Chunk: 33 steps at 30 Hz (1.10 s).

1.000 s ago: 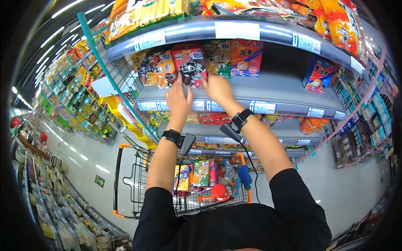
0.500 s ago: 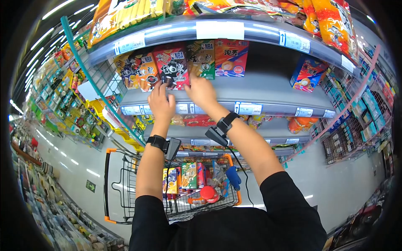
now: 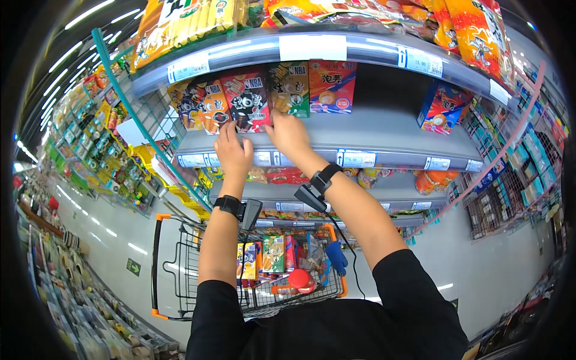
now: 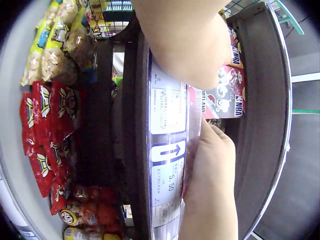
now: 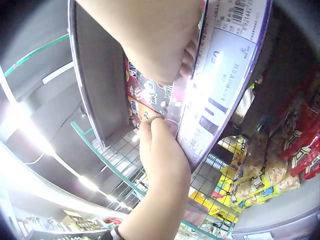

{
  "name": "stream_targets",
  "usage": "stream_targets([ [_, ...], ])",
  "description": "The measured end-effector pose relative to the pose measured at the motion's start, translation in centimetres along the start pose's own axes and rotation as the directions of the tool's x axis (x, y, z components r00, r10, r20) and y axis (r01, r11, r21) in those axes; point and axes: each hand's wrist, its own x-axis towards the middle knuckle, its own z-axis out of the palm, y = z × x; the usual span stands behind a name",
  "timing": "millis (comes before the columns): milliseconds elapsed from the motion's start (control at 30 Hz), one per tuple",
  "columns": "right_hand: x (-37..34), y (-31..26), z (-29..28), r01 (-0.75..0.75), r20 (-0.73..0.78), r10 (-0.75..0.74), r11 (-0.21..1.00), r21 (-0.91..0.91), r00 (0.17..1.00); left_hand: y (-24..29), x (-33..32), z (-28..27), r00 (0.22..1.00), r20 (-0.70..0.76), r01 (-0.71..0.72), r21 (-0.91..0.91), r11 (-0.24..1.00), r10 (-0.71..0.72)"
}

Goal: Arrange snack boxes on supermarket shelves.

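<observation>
A red-and-black NBA snack box (image 3: pixel 249 96) stands on the middle shelf (image 3: pixel 372 129), leaning slightly back. My left hand (image 3: pixel 234 153) reaches up to its lower left corner, fingers extended, fingertips at the box's bottom edge beside an orange box (image 3: pixel 211 107). At the lower right edge of the same box is my right hand (image 3: pixel 291 137), index finger extended along the side. The left wrist view shows the box front (image 4: pixel 227 95) between both hands. Some right fingertips are hidden behind the hand.
Right of the box stand a dark-and-green NBA box (image 3: pixel 289 90) and a red-and-blue box (image 3: pixel 332 87); another box (image 3: pixel 443 108) stands farther right. Bagged snacks fill the upper shelf (image 3: pixel 252 54). Below is a cart (image 3: pixel 180 264) holding several boxes and a red-lidded jar (image 3: pixel 301 280).
The head view has swung, shifting the shelf leftward in the picture. My left fingertips have slid down from the box's front to its lower left corner. The right hand stays at the right edge.
</observation>
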Motion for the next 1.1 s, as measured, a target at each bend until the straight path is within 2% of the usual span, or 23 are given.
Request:
stream_targets([
  [33, 0.2, 0.0, -0.1, -0.018, 0.023, 0.018, 1.0, -0.008, 1.0, 0.0, 0.4, 0.0, 1.0, -0.014, -0.007, -0.006, 1.0, 0.007],
  [167, 0.0, 0.4, 0.3, 0.064, -0.077, -0.065, 0.998, -0.014, 0.995, 0.3, -0.3, -0.3, 1.0, -0.013, -0.004, -0.013, 1.0, 0.004],
  [267, 0.0, -0.4, -0.7, 0.016, 0.004, -0.016, 0.999, -0.052, 1.0, 0.5, 0.1, -0.3, 1.0, -0.012, -0.005, -0.009, 1.0, 0.005],
  [533, 0.1, 0.2, 0.2, 0.042, -0.058, -0.043, 0.999, -0.025, 0.997, 0.7, 0.2, -0.6, 0.999, 0.031, 0.028, -0.02, 0.999, -0.027],
  [667, 0.1, 0.0, 0.1, 0.023, -0.063, -0.026, 0.999, -0.044, 0.998, 0.2, -0.1, -0.1, 1.0, 0.001, -0.009, 0.014, 1.0, 0.009],
  [867, 0.1, 0.1, 0.3, -0.003, -0.054, -0.004, 0.992, -0.129, 0.999, 0.4, 0.2, -0.8, 0.991, 0.131, -0.032, 0.12, 0.992, 0.016],
  [933, -0.1, 0.0, 0.2, -0.034, -0.07, 0.025, 0.992, -0.122, 0.997, 0.9, 0.3, -1.7, 0.99, 0.131, 0.025, 0.161, 0.987, -0.047],
  [967, 0.0, 0.0, 0.1, -0.048, -0.08, 0.039, 0.992, -0.116, 0.996, 1.1, 0.4, -2.1, 0.989, 0.128, 0.052, 0.182, 0.982, -0.077],
  [1067, -0.3, -0.1, 0.1, 0.015, -0.227, -0.048, 0.989, -0.144, 0.973, 0.9, -0.7, -3.5, 0.997, 0.003, 0.072, 0.177, 0.982, -0.074],
  [1100, -0.5, -0.2, -0.3, 0.114, -0.304, -0.142, 0.988, -0.109, 0.942, 1.2, -1.3, -4.5, 0.996, 0.032, 0.076, 0.183, 0.98, -0.083],
])
